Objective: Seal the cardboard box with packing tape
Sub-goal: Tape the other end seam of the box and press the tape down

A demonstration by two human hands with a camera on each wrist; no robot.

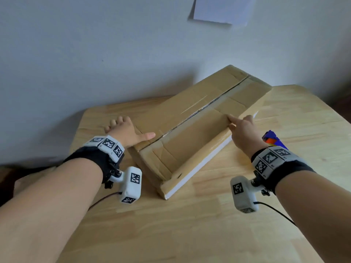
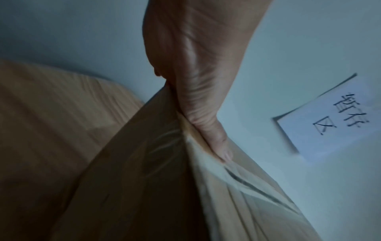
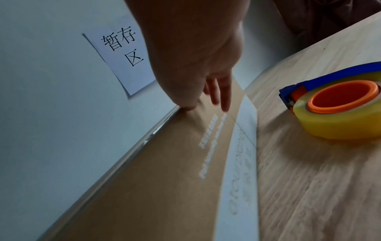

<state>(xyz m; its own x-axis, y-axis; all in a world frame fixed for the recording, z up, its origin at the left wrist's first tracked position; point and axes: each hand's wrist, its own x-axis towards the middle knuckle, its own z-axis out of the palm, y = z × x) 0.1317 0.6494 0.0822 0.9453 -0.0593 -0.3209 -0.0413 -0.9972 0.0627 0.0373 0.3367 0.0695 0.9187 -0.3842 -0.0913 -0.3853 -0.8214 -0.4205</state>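
We see a wooden table [image 1: 218, 224] set against a pale wall [image 1: 95, 54]. On it lies a long, flat cardboard box [image 1: 191, 128], placed diagonally, its far end close to the wall. Its two top flaps are closed and meet along a dark middle seam [image 1: 207, 107]; patches of clear tape already lie on the top near the close end. A white strip runs along the lower edge of the box's right side.

We see the left hand [image 1: 125, 131] at the box's near left corner: the thumb lies stretched out on the top flap, while the other fingers reach over the left side, where we cannot tell whether they curl against it. The right hand [image 1: 245, 130] rests on the right edge, forefinger extended onto the top and remaining fingers straight down the side, grasping nothing.

A roll of clear tape [image 3: 340, 112] with an orange core, in a blue dispenser, lies on the table just right of the right wrist. A paper sheet [image 3: 121, 55] with printed characters hangs on the wall.
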